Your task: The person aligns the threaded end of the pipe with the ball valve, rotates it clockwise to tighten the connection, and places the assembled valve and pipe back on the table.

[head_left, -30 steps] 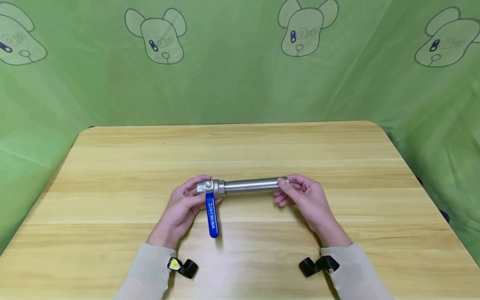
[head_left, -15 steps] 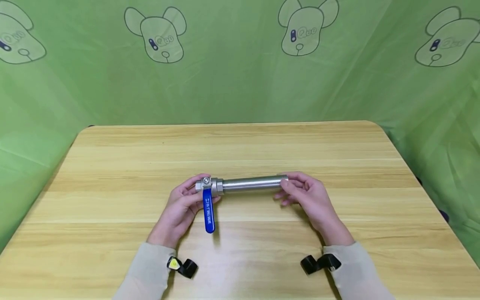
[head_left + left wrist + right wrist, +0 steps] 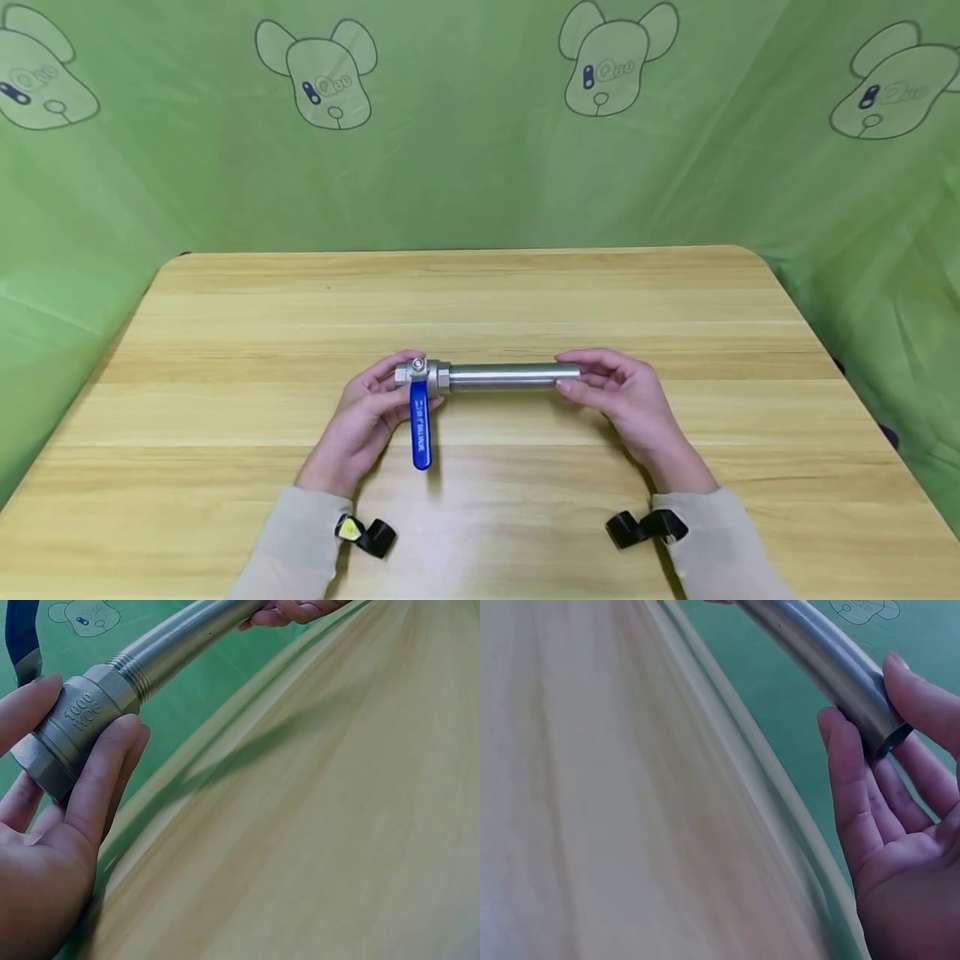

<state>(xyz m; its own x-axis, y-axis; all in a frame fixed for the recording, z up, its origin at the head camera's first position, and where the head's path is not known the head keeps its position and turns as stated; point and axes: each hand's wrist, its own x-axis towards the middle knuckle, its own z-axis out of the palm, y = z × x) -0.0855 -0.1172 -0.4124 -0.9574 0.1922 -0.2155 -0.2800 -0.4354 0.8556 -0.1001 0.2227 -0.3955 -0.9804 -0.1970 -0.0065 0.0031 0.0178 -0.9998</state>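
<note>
A steel ball valve point(image 3: 437, 377) with a blue lever handle point(image 3: 421, 427) is joined to a straight steel pipe point(image 3: 510, 376), threads showing at the joint in the left wrist view. My left hand point(image 3: 367, 414) grips the valve body point(image 3: 79, 720), thumb and fingers on opposite sides. At the pipe's other end, my right hand point(image 3: 626, 400) holds the pipe between thumb and fingertips; its hollow mouth point(image 3: 896, 740) faces the palm in the right wrist view. The assembly lies level across the view, raised over the table, and the lever points toward the person.
A wood-grain table point(image 3: 480, 308) spreads under both hands. Behind and beside it hangs a green cloth point(image 3: 465, 167) printed with cartoon heads. Black wrist-worn cameras point(image 3: 375, 537) sit on both pale sleeves point(image 3: 288, 542).
My right thumb has slid from the pipe's upper face down to its near side, and the fingers now show along the far side. The left hand keeps its grip; the lever has swung slightly.
</note>
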